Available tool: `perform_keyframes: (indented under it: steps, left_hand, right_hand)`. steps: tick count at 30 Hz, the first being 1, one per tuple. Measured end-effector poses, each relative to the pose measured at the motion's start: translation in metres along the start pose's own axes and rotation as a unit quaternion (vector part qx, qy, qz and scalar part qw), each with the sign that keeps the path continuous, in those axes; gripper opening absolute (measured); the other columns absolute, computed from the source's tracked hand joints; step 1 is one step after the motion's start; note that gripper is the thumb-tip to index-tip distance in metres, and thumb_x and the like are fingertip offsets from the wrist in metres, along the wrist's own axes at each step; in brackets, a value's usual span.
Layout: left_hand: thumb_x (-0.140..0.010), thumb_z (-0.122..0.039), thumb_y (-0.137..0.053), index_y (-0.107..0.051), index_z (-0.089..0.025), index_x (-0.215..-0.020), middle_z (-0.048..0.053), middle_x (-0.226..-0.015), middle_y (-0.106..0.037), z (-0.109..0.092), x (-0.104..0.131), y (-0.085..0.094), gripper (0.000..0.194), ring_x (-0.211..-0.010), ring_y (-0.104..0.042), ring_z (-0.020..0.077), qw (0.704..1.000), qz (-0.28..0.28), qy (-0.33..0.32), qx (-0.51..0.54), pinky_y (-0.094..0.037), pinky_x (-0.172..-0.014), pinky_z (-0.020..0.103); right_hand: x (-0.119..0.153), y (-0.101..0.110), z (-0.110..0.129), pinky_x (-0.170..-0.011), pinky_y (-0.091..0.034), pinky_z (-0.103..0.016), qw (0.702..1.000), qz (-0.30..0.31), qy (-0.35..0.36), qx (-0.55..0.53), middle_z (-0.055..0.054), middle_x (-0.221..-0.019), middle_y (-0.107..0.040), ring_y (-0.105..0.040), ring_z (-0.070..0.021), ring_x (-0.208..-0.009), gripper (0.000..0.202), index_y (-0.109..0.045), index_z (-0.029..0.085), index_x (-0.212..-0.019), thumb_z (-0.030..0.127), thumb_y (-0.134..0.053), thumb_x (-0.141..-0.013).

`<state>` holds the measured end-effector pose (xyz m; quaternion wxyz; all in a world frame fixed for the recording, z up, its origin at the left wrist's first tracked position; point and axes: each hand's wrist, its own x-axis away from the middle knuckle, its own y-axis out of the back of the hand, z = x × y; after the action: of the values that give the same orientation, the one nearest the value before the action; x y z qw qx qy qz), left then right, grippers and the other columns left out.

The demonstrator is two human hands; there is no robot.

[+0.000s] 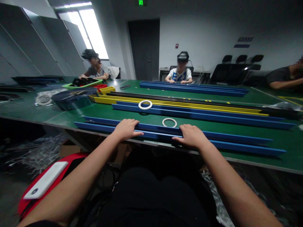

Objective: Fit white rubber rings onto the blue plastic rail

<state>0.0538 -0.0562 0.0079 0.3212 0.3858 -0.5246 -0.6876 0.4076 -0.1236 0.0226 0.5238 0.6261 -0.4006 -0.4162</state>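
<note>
Running crosswise beneath both hands [126, 129] [192, 135], the nearest blue channel [156, 136] is grasped across its two edges

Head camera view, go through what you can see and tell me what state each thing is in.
Near blue channel: lying lengthwise along the edge of the table.
Left hand: on that channel, fingers bent over its far side.
Right hand: likewise.
Near white ring: lying on the table, partly hidden.
Far white ring: resting on the far blue channel.
Door: shut.
Green sign: lit.
</note>
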Motion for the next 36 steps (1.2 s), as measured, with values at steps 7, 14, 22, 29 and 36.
perform_keyframes:
  steps: [7,14,22,29,36]
  left_hand:
    - [-0.077,-0.080,-0.044,-0.059,-0.018,-0.124,0.012,-0.112,-0.067,-0.007,0.001,-0.003,0.079,-0.104,-0.060,0.0288,1.000,-0.011,0.016,0.004,-0.039,-0.092,0.036]
    - [-0.075,-0.081,-0.047,-0.063,-0.018,-0.120,0.014,-0.108,-0.068,-0.013,0.000,0.004,0.079,-0.101,-0.062,0.0303,1.000,-0.011,0.018,0.019,-0.043,-0.087,0.038]
    - [-0.069,-0.090,-0.038,-0.066,-0.019,-0.106,0.014,-0.094,-0.069,-0.113,-0.027,0.026,0.085,-0.092,-0.064,0.0308,0.997,-0.053,-0.005,0.062,-0.043,-0.081,0.040]
    - [-0.066,-0.095,-0.025,-0.067,-0.015,-0.098,0.018,-0.093,-0.067,-0.210,-0.062,0.022,0.096,-0.089,-0.063,0.0323,0.989,-0.070,-0.016,0.126,-0.043,-0.078,0.043]
    - [-0.068,-0.092,-0.030,-0.066,-0.013,-0.101,0.021,-0.099,-0.066,-0.235,-0.070,0.017,0.093,-0.097,-0.061,0.0352,0.989,-0.049,-0.028,0.138,-0.042,-0.084,0.047]
  right_hand:
    - [-0.042,-0.005,0.105,-0.092,-0.036,-0.051,0.998,-0.043,-0.032,-0.044,-0.022,-0.121,-0.058,-0.052,-0.0353,-0.111,0.078,-0.054,0.014,-0.124,0.074,-0.018,-0.089]
    - [-0.048,-0.011,0.108,-0.089,-0.040,-0.046,0.997,-0.061,-0.034,-0.026,-0.024,-0.114,-0.061,-0.055,-0.0341,-0.106,0.080,-0.057,0.011,-0.115,0.076,-0.020,-0.088]
    - [0.014,-0.002,0.019,-0.084,-0.043,-0.039,0.995,-0.090,-0.039,0.038,-0.019,-0.104,-0.066,-0.060,-0.0302,-0.098,0.077,-0.062,0.013,-0.112,0.077,-0.028,-0.086]
    - [0.067,-0.011,-0.070,-0.084,-0.043,-0.037,0.992,-0.090,-0.054,0.069,-0.017,-0.103,-0.068,-0.061,-0.0271,-0.099,0.063,-0.063,0.013,-0.117,0.061,-0.028,-0.096]
    - [0.076,-0.027,-0.092,-0.084,-0.044,-0.037,0.990,-0.104,-0.075,0.059,-0.016,-0.104,-0.069,-0.061,-0.0268,-0.101,0.056,-0.065,0.014,-0.115,0.053,-0.029,-0.098]
